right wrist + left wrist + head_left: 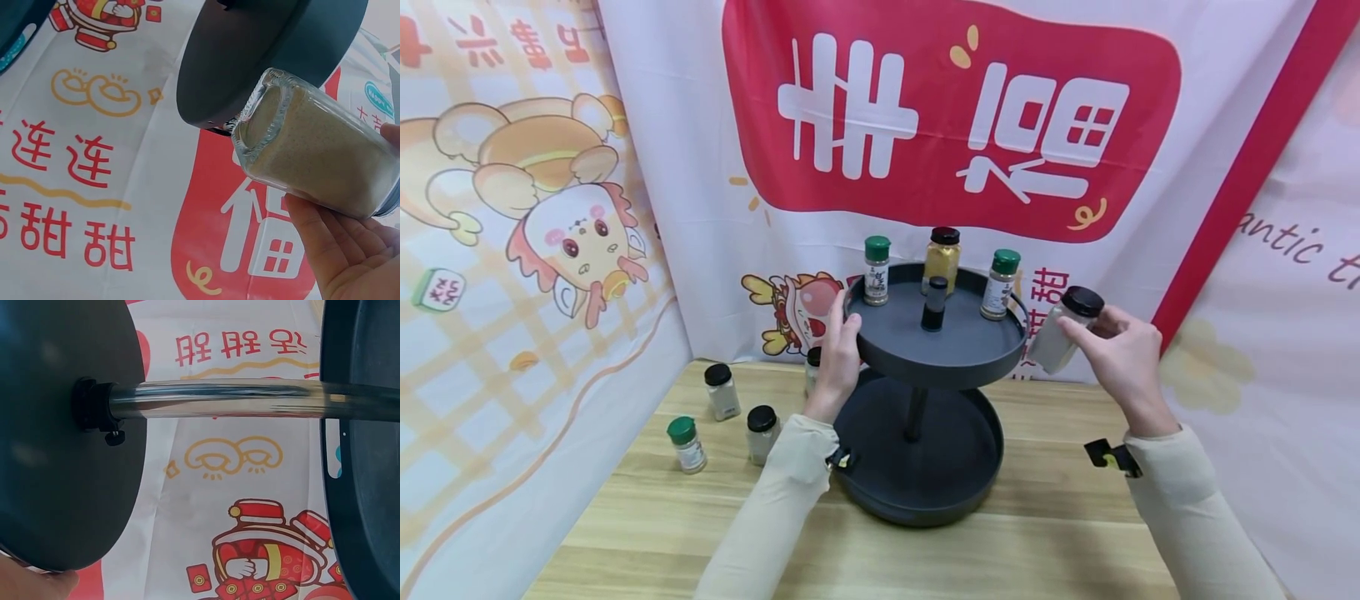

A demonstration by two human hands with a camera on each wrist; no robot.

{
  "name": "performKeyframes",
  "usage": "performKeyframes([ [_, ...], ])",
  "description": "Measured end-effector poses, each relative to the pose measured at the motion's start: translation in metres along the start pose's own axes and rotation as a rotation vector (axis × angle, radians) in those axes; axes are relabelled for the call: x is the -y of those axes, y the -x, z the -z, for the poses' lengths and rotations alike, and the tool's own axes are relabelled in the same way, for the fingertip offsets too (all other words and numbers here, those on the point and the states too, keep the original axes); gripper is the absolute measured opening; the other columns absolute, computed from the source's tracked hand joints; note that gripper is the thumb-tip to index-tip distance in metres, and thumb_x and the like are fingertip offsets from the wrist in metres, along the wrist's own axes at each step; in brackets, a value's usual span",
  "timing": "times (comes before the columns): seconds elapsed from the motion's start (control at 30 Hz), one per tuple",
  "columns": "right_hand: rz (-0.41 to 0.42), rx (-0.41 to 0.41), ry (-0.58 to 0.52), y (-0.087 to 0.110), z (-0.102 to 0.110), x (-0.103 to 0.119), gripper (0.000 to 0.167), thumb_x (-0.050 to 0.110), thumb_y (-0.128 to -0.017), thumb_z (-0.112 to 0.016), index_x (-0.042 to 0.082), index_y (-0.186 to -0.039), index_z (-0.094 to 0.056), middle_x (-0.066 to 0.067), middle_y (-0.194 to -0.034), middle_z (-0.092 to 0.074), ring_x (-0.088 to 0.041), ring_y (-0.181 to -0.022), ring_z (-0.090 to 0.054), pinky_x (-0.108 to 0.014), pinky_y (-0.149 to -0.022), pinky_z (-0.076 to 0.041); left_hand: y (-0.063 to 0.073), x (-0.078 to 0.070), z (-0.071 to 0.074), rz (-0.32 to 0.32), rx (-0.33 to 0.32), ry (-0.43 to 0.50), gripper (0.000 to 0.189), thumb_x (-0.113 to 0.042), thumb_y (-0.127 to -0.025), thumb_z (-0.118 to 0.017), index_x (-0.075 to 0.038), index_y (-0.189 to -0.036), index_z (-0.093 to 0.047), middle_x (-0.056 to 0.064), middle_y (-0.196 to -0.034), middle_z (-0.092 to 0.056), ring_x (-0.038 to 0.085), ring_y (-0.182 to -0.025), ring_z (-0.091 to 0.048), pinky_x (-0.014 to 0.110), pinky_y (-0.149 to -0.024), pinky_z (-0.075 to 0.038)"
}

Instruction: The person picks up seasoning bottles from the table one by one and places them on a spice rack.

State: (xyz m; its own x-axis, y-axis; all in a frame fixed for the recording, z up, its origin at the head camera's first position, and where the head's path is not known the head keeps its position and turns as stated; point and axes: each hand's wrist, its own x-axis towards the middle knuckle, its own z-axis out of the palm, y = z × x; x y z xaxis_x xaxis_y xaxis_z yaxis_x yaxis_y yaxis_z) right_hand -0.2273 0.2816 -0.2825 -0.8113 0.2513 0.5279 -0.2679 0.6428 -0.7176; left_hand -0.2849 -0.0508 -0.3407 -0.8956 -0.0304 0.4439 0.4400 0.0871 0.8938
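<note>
A dark two-tier round tray stand (pixel 940 367) stands on the table. My left hand (pixel 837 358) rests against the left side of its upper tier, fingers fairly straight. On the right, my right hand (pixel 1123 358) pinches a clear spice jar (pixel 331 150) with a black lid, filled with pale grey-brown powder. The jar tilts just outside the upper tier's right rim. On that tier stand a green-capped shaker (pixel 877 283) at left, a black-lidded jar of yellow contents (pixel 942 260) at the back, and another green-capped shaker (pixel 997 296) at right.
Left of the stand on the wooden table (pixel 1075 517) are a black-lidded jar (pixel 724 400), a green-capped shaker (pixel 689 456), and another black-lidded jar (pixel 762 446). One more jar (pixel 811 379) is half hidden behind my left hand. Printed cloth (pixel 685 167) hangs behind and at both sides.
</note>
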Motion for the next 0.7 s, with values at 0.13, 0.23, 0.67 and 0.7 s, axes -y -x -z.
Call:
performKeyframes([
  [0.13, 0.009, 0.0, -0.008, -0.002, 0.001, 0.004, 0.056, 0.048, -0.082, -0.068, 0.009, -0.122, -0.065, -0.009, -0.112, -0.067, -0.02, -0.095, -0.062, -0.041, -0.084, -0.046, 0.002, -0.001, -0.001, -0.015, -0.009, -0.019, 0.056, -0.029, -0.1, -0.029, -0.015, -0.152, -0.015, 0.001, -0.156, -0.014, 0.017, -0.139, -0.016, 0.046, -0.112, -0.015],
  [0.23, 0.013, 0.005, -0.011, -0.003, 0.001, 0.007, 0.056, 0.048, -0.082, -0.068, 0.009, -0.122, -0.065, -0.009, -0.112, -0.067, -0.019, -0.094, -0.062, -0.043, -0.084, -0.046, 0.003, -0.001, -0.001, -0.029, -0.014, -0.027, 0.056, -0.028, -0.1, -0.03, -0.016, -0.152, -0.014, 0.003, -0.156, -0.013, 0.015, -0.14, -0.014, 0.045, -0.112, -0.013],
  [0.67, 0.033, -0.003, -0.005, -0.007, 0.003, 0.013, 0.055, 0.047, -0.082, -0.068, 0.009, -0.121, -0.065, -0.009, -0.11, -0.067, -0.018, -0.094, -0.063, -0.039, -0.081, -0.049, 0.012, -0.005, -0.008, -0.056, -0.056, -0.084, 0.06, -0.031, -0.1, -0.032, -0.012, -0.153, -0.011, 0.004, -0.157, -0.011, 0.015, -0.141, -0.011, 0.041, -0.113, -0.013],
  [0.7, 0.032, -0.001, -0.005, -0.008, 0.003, 0.013, 0.055, 0.048, -0.082, -0.068, 0.009, -0.122, -0.065, -0.009, -0.111, -0.067, -0.019, -0.095, -0.063, -0.039, -0.081, -0.048, 0.012, -0.005, -0.008, -0.058, -0.058, -0.087, 0.06, -0.031, -0.1, -0.032, -0.012, -0.153, -0.011, 0.004, -0.157, -0.011, 0.015, -0.141, -0.012, 0.041, -0.113, -0.013],
])
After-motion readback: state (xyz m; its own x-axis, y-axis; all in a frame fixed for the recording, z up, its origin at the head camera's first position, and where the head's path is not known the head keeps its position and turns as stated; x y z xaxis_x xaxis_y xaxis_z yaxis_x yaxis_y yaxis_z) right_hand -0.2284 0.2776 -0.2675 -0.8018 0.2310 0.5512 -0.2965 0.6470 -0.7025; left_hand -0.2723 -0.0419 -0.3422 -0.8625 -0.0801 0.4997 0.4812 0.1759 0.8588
